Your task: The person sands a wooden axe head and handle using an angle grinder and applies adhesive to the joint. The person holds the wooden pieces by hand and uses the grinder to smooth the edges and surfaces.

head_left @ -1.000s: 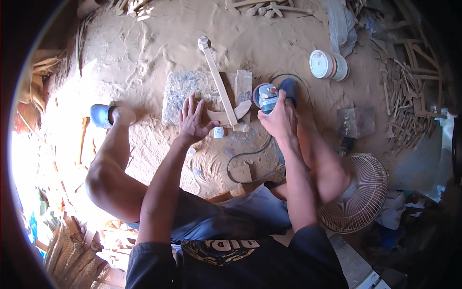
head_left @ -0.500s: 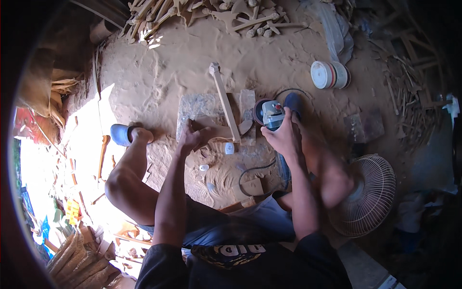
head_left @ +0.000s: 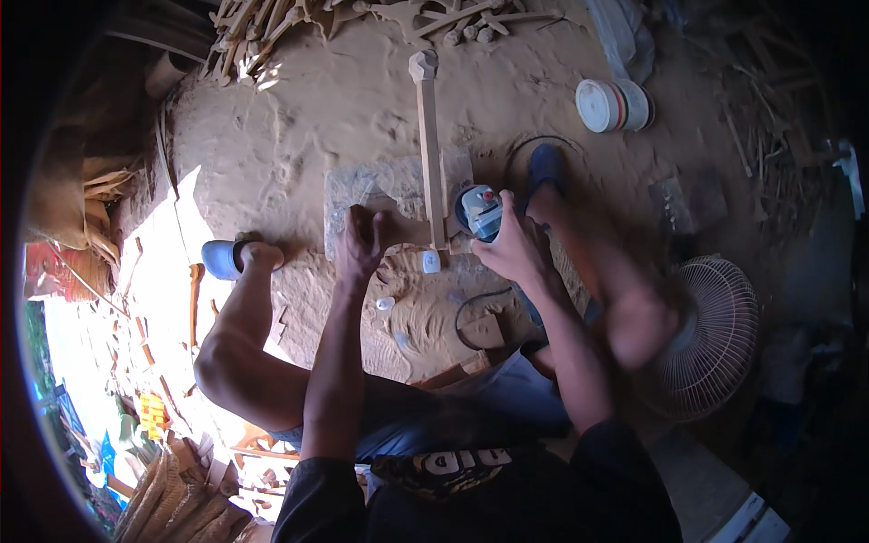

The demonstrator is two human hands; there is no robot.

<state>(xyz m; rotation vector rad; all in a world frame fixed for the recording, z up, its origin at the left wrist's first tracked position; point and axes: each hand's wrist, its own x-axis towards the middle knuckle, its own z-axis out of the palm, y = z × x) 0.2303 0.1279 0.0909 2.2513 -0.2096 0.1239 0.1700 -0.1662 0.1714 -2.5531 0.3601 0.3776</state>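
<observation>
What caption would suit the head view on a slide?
Left hand holding wood, right hand holding a power tool, over sandy ground.

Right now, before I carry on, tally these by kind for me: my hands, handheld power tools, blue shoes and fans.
Hands: 2 (left hand, right hand)
Handheld power tool: 1
Blue shoes: 2
Fan: 1
Total: 6

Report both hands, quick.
Left hand: closed on the end of the wooden piece.
Right hand: closed, holding the power sander.
</observation>
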